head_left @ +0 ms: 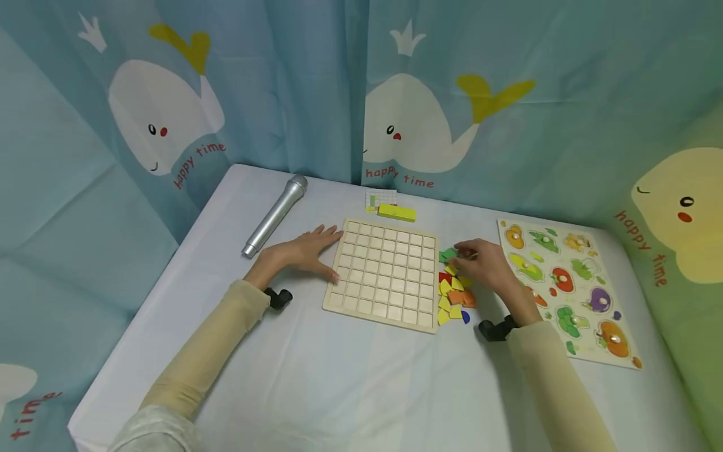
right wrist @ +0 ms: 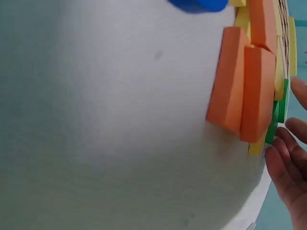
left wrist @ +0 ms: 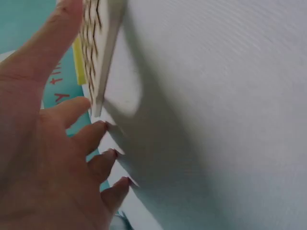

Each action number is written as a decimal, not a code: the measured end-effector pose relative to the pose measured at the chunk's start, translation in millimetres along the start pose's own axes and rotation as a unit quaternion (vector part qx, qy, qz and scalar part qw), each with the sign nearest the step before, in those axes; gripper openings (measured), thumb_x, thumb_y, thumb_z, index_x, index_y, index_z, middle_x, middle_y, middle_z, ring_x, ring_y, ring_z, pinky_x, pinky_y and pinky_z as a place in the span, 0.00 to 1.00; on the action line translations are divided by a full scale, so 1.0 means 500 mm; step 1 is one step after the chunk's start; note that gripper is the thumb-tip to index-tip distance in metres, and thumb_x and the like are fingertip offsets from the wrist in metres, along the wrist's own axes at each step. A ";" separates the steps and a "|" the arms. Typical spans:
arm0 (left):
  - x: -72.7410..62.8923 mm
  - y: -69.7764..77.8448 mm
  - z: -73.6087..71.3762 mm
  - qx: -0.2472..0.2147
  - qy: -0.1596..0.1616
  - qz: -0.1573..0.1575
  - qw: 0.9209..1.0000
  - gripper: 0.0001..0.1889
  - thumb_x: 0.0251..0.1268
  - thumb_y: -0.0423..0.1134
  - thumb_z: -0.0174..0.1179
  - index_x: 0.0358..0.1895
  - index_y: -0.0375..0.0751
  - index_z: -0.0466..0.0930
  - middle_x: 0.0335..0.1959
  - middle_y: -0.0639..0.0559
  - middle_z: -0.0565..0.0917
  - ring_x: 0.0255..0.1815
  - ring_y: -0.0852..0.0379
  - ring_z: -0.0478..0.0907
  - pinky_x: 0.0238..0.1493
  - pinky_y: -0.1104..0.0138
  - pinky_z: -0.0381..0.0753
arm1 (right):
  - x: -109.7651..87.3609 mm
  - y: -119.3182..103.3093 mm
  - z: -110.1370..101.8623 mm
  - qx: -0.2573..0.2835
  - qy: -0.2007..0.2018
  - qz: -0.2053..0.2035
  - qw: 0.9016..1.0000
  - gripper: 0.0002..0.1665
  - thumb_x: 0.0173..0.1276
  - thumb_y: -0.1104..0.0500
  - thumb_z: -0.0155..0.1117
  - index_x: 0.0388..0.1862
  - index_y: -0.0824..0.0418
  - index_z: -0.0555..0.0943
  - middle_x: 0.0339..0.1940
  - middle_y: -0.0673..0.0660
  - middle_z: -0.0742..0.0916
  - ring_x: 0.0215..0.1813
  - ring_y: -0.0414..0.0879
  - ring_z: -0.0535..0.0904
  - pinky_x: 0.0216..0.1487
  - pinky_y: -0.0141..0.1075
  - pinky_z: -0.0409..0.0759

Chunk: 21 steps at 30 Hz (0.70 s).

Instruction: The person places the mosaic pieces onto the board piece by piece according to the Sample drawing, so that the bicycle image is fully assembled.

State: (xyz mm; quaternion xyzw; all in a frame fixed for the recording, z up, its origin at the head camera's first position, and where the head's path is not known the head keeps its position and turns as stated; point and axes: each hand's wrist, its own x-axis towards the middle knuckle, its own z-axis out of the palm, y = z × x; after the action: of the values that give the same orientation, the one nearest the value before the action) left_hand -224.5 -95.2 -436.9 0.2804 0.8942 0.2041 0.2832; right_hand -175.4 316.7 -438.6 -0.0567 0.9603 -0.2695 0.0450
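Observation:
A pale wooden grid board (head_left: 385,274) with rows of square recesses lies in the middle of the table. My left hand (head_left: 309,252) is spread at its left side, thumb on the rim, fingers toward the far left corner; the left wrist view shows the thumb on the board (left wrist: 103,57) too. At the board's right edge is a pile of flat colored pieces: green pieces (head_left: 448,255), yellow, red, orange pieces (head_left: 462,297) and a blue piece (head_left: 465,317). Over the pile's far end, my right hand (head_left: 482,265) has its fingers loosely bent beside the green pieces (right wrist: 278,112); no gripped piece shows.
Behind the board lie a yellow block (head_left: 396,213) and a small printed grid card (head_left: 381,197). A silver microphone (head_left: 275,216) lies at the back left. On the right is a vegetable puzzle board (head_left: 565,282), close to the right forearm. Whale-print curtains (head_left: 316,81) hang around the table.

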 end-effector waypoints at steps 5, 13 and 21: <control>0.003 0.005 0.001 0.004 -0.011 -0.001 1.000 0.63 0.56 0.60 0.75 0.85 0.45 0.39 0.87 0.46 0.37 0.87 0.41 0.30 0.85 0.44 0.38 | 0.014 -0.001 0.005 -0.014 -0.016 0.004 1.000 0.26 0.69 0.57 0.71 0.59 0.73 0.82 0.50 0.70 0.85 0.50 0.61 0.81 0.53 0.54 0.83; 0.003 0.012 0.006 0.009 -0.012 -0.007 1.000 0.66 0.52 0.55 0.79 0.85 0.44 0.39 0.87 0.48 0.37 0.87 0.43 0.30 0.85 0.44 0.40 | 0.019 -0.004 0.008 -0.027 -0.026 -0.011 0.999 0.21 0.68 0.62 0.71 0.56 0.73 0.84 0.45 0.68 0.85 0.45 0.58 0.79 0.49 0.49 0.81; 0.003 0.015 0.008 -0.001 -0.003 0.001 1.000 0.65 0.52 0.49 0.80 0.85 0.41 0.40 0.87 0.47 0.39 0.87 0.44 0.29 0.85 0.47 0.36 | 0.024 -0.012 0.005 -0.040 0.004 -0.039 0.998 0.20 0.67 0.63 0.72 0.54 0.73 0.86 0.42 0.67 0.86 0.43 0.58 0.81 0.47 0.51 0.83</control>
State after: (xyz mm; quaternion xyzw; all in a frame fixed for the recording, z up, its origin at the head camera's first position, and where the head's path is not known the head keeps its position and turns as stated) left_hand -220.4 -87.9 -436.5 0.2819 0.8929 0.2046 0.2855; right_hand -186.3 308.9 -438.1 -0.0946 0.9674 -0.2330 0.0284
